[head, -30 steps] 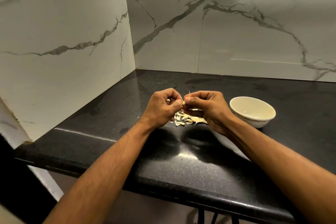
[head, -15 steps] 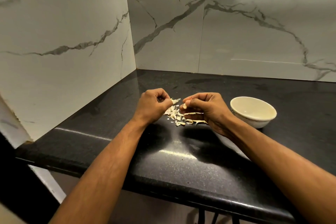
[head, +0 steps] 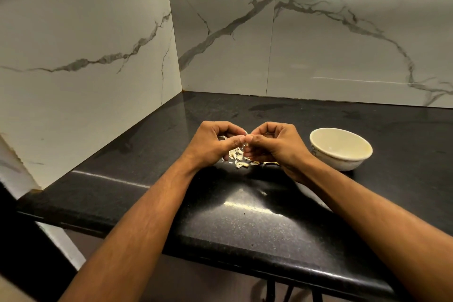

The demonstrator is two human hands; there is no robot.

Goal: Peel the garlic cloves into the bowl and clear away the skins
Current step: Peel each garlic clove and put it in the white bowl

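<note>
One view only: our head-worn wide-angle camera, looking forward and down from above the black speckled stone counter [head: 245,218], close over our forearms, facing the white grey-veined marble wall corner [head: 176,39].

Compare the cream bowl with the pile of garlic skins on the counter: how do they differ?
The cream bowl is one smooth, whole, upright vessel; the garlic skins are thin, ragged loose flakes. The bowl stands clear beside the right hand; the skins lie partly hidden under both hands. Both are pale and rest on the black counter.
</note>
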